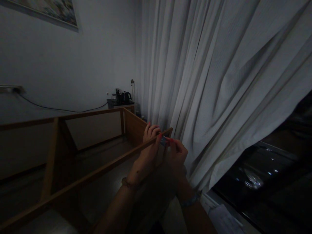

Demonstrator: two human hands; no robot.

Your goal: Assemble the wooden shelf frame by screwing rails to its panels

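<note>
Circling the left wrist (134,177) at 7 o'clock from the view's centre is a bracelet (126,182); a band (191,200) encircles the right wrist (182,183) at 5 o'clock. The left hand (149,154) is curled around a wooden rail (102,169) close to its end, thumb against a small grey-blue item (163,140). That item sits just below centre, toward 5 o'clock, just beside the rail. The right hand (179,154) has its fingers pinched at the item's right edge; dim light prevents identification. The rail belongs to an open wooden frame (52,156) spanning 7 to 9 o'clock. White curtains (207,81) hang in folds from 12 to 4 o'clock, beside a dark glossy surface (263,165) bearing reflections. Beyond the frame, at 10 o'clock, a small cabinet (120,105) carries a black pot (125,96). A dark cord (58,108) crosses the wall (97,48) to an outlet strip (12,89) at 9 o'clock. A framed picture (56,9) hangs between 10 and 11 o'clock.
</note>
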